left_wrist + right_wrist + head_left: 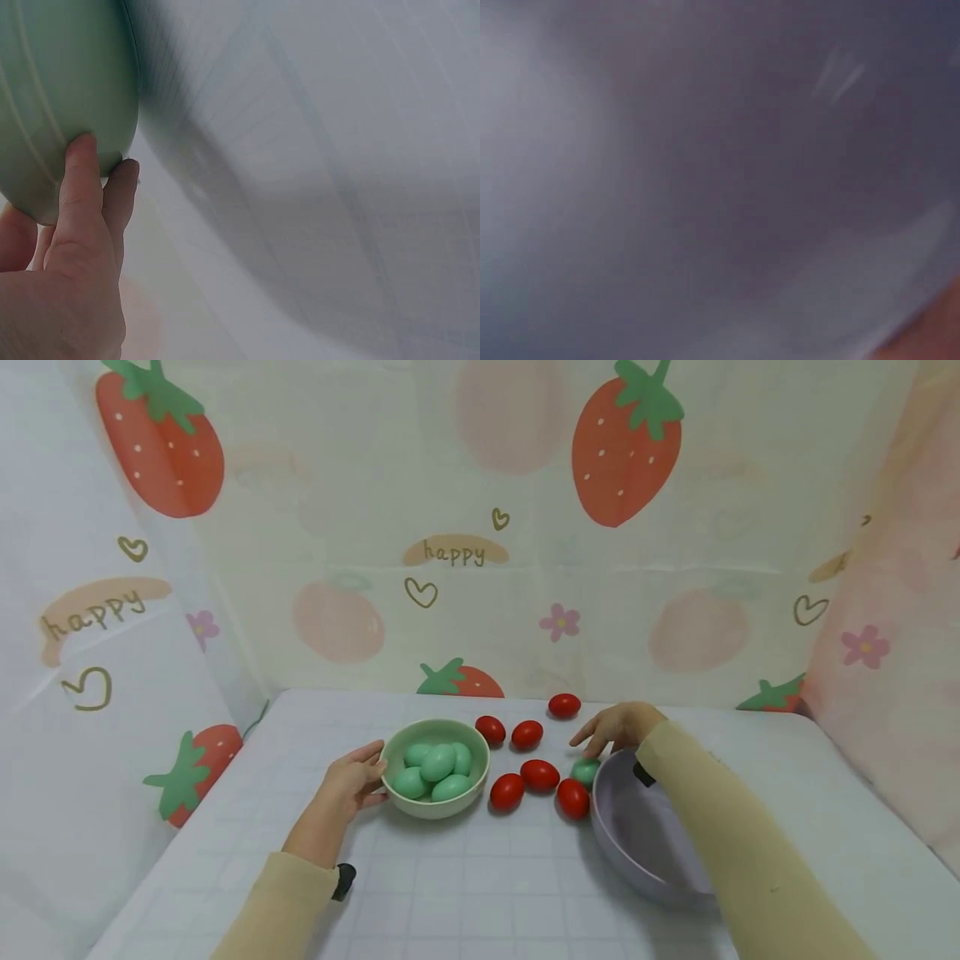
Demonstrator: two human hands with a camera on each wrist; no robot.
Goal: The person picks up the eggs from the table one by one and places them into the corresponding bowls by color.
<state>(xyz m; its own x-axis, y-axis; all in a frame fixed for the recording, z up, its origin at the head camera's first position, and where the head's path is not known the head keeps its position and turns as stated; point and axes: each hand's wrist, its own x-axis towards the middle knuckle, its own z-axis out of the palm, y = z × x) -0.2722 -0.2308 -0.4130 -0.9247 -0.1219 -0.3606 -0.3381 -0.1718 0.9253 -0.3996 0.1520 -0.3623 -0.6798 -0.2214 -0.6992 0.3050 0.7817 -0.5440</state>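
A light green bowl [410,806] with several green plastic eggs [438,762] inside stands left of centre. My left hand [349,783] holds this bowl by its left side; in the left wrist view, fingers [81,180] lie against its outer wall. My right hand [621,727] is over the far rim of a large purple-grey basin [645,827], fingers pointing left and down. Right below those fingers is a single green egg [585,771] at the basin's left edge; whether they touch it I cannot tell. Blurred basin wall [727,165] fills the right wrist view.
Several red eggs [540,775] lie scattered between bowl and basin, one farther back near the wall. The table [465,893] has a pale checked cover. A strawberry-print cloth [360,527] hangs behind and at both sides.
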